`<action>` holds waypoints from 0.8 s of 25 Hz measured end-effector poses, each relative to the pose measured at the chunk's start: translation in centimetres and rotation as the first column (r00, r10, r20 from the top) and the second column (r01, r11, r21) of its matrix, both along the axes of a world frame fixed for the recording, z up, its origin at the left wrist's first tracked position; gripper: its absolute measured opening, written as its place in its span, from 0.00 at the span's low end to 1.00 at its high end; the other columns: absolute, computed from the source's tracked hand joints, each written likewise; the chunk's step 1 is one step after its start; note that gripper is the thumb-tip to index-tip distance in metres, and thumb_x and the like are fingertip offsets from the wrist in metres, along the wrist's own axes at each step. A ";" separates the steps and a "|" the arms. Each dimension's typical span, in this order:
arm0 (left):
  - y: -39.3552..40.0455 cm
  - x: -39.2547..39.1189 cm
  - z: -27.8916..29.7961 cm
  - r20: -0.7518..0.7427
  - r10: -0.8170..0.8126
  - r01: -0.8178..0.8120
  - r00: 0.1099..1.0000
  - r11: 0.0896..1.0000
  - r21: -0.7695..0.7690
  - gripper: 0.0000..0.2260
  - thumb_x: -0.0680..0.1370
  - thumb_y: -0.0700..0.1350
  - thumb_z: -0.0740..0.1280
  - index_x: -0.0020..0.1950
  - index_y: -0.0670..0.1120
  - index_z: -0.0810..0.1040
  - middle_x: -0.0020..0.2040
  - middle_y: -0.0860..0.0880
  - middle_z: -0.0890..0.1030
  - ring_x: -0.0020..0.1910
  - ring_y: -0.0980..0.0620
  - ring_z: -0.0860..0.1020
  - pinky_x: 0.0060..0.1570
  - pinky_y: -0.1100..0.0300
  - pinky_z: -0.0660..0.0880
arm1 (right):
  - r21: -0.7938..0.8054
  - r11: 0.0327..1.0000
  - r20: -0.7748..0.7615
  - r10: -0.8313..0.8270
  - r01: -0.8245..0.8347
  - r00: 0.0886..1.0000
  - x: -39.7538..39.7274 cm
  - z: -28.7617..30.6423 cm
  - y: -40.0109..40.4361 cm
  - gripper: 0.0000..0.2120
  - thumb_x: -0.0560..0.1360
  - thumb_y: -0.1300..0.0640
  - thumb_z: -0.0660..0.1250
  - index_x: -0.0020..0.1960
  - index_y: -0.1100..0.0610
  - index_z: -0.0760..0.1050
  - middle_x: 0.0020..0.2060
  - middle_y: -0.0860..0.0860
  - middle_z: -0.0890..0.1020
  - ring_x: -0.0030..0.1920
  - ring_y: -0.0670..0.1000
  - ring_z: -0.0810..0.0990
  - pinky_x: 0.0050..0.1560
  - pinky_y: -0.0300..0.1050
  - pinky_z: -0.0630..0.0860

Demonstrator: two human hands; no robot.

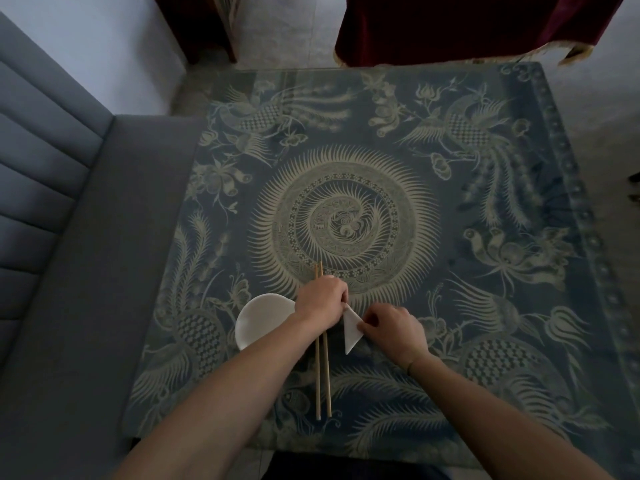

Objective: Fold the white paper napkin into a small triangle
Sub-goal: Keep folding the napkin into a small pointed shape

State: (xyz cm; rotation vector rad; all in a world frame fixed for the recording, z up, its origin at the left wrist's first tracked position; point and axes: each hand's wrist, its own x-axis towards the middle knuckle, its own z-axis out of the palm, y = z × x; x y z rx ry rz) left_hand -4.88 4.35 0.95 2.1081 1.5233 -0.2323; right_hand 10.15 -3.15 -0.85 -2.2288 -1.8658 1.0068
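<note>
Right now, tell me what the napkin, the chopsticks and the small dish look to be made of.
Napkin: thin white paper, matte; it holds a sharp triangular crease between both hands.
Chopsticks: pale wood or bamboo, unvarnished-looking; an even tan colour with no shine.
Dish: likely glazed ceramic or porcelain, though white plastic is possible; smooth white surface with a soft sheen.

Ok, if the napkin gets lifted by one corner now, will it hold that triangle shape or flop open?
The napkin is thin paper folded into layers, so it is probably very light and somewhat stiffer than a single sheet. Both the left hand and the right hand are pinching its edges, which suggests that the folds may spring open if released. Lifted by one corner, it would likely droop.
</note>
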 end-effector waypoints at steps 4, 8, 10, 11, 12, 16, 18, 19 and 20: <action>0.2 -0.2 -0.2 -0.012 -0.048 0.048 0.999 0.999 0.024 0.01 0.77 0.48 0.71 0.46 0.52 0.81 0.51 0.51 0.78 0.50 0.50 0.79 0.42 0.55 0.72 | 0.042 0.999 0.011 0.035 -0.035 0.999 -0.1 0.1 -0.1 0.08 0.75 0.45 0.65 0.45 0.49 0.77 0.43 0.44 0.79 0.42 0.48 0.78 0.41 0.48 0.78; 0.1 -0.1 -0.3 -0.018 -0.088 0.089 0.996 0.994 0.058 0.02 0.77 0.48 0.70 0.47 0.50 0.80 0.49 0.50 0.77 0.50 0.48 0.78 0.41 0.54 0.72 | 0.058 0.996 0.030 0.065 -0.067 0.997 -0.1 0.0 -0.2 0.09 0.75 0.44 0.65 0.46 0.49 0.75 0.44 0.44 0.79 0.43 0.48 0.78 0.40 0.48 0.77; -0.2 0.0 -0.2 -0.033 -0.119 0.122 0.992 0.987 0.104 0.02 0.77 0.46 0.69 0.48 0.49 0.78 0.49 0.50 0.77 0.51 0.47 0.77 0.44 0.52 0.72 | 0.088 0.993 0.040 0.078 -0.081 0.996 0.0 -0.1 -0.3 0.08 0.75 0.44 0.66 0.45 0.48 0.72 0.43 0.44 0.77 0.43 0.48 0.77 0.37 0.46 0.74; -0.4 0.0 -0.1 -0.047 -0.136 0.141 0.990 0.980 0.138 0.03 0.77 0.44 0.69 0.50 0.49 0.78 0.50 0.49 0.77 0.52 0.47 0.76 0.47 0.51 0.71 | 0.112 0.990 0.039 0.088 -0.091 0.995 0.0 -0.2 -0.3 0.09 0.74 0.44 0.66 0.46 0.48 0.70 0.43 0.43 0.75 0.45 0.49 0.76 0.36 0.45 0.72; -0.6 0.0 -0.1 -0.063 -0.159 0.168 0.985 0.970 0.178 0.05 0.77 0.43 0.68 0.52 0.48 0.77 0.51 0.49 0.76 0.53 0.47 0.75 0.49 0.50 0.71 | 0.139 0.984 0.039 0.109 -0.113 0.993 0.1 -0.3 -0.4 0.09 0.74 0.45 0.67 0.47 0.48 0.69 0.44 0.44 0.75 0.47 0.49 0.75 0.36 0.45 0.71; -1.6 -0.5 -0.2 -0.085 -0.282 0.295 0.956 0.912 0.284 0.06 0.77 0.42 0.66 0.52 0.49 0.79 0.54 0.49 0.76 0.57 0.46 0.72 0.52 0.50 0.69 | 0.210 0.939 0.133 0.250 -0.274 0.959 0.2 -0.4 -0.6 0.14 0.74 0.47 0.69 0.58 0.48 0.75 0.53 0.49 0.76 0.55 0.54 0.72 0.49 0.49 0.73; -2.2 -0.9 -0.2 -0.085 -0.312 0.323 0.946 0.909 0.264 0.07 0.78 0.47 0.66 0.53 0.48 0.80 0.56 0.49 0.75 0.59 0.46 0.70 0.54 0.49 0.68 | 0.223 0.930 0.168 0.259 -0.293 0.951 0.2 -0.3 -0.6 0.14 0.74 0.46 0.69 0.58 0.47 0.76 0.55 0.49 0.77 0.57 0.55 0.71 0.52 0.50 0.71; -2.5 -1.1 -0.2 -0.091 -0.315 0.328 0.945 0.907 0.264 0.09 0.78 0.50 0.67 0.53 0.48 0.81 0.57 0.49 0.75 0.60 0.46 0.70 0.54 0.48 0.67 | 0.235 0.926 0.179 0.258 -0.295 0.950 0.3 -0.2 -0.7 0.14 0.73 0.45 0.70 0.57 0.46 0.77 0.55 0.49 0.77 0.58 0.56 0.71 0.53 0.51 0.71; -2.8 -1.2 -0.2 -0.090 -0.310 0.323 0.947 0.905 0.277 0.10 0.77 0.53 0.68 0.53 0.48 0.81 0.56 0.49 0.75 0.60 0.46 0.70 0.54 0.48 0.67 | 0.249 0.923 0.182 0.253 -0.293 0.950 0.4 -0.2 -0.8 0.14 0.72 0.45 0.71 0.56 0.47 0.77 0.55 0.49 0.77 0.59 0.56 0.71 0.53 0.52 0.71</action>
